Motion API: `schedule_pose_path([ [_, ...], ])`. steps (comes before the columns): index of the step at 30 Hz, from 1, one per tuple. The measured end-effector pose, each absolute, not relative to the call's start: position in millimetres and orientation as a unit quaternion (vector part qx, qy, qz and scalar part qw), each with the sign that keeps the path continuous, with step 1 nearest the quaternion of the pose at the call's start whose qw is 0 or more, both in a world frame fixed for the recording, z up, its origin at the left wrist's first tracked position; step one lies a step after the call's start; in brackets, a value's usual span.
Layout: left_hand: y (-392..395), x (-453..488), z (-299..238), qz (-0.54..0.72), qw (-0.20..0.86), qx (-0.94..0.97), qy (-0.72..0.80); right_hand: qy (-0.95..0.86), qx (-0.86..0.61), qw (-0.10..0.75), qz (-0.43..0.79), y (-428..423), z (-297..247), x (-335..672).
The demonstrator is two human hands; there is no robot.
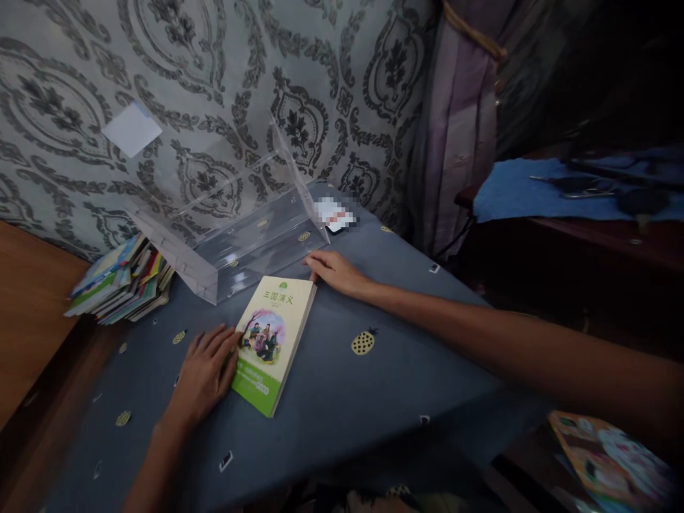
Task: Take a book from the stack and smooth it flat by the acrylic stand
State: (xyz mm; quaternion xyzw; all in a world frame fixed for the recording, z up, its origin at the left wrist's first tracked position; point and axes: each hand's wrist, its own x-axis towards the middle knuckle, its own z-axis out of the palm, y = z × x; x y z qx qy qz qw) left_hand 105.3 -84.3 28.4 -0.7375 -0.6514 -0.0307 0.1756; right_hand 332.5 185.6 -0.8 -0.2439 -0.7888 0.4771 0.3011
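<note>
We see the left hand (pixel 206 374) lying flat and unclenched against the near-left edge of the book (pixel 272 342). The right hand (pixel 334 273), also unclenched, touches its far corner. The book lies mid-bench (pixel 374 399), before the clear box (pixel 240 242).

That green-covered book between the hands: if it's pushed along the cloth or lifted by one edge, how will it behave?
The book lies flat and looks thin with a soft cover, so it would probably bend or droop if lifted by one edge. It seems light enough for one hand. On the tablecloth it may drag and bunch the fabric rather than glide; the left hand and right hand touch opposite edges.
</note>
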Motion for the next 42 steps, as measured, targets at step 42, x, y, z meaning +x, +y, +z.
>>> schedule_pose_path([
  [42,37.1,244.3,50.4,0.112,0.073,-0.609,-0.781,-0.767,-0.254,0.346,0.477,185.3,-1.4,338.0],
])
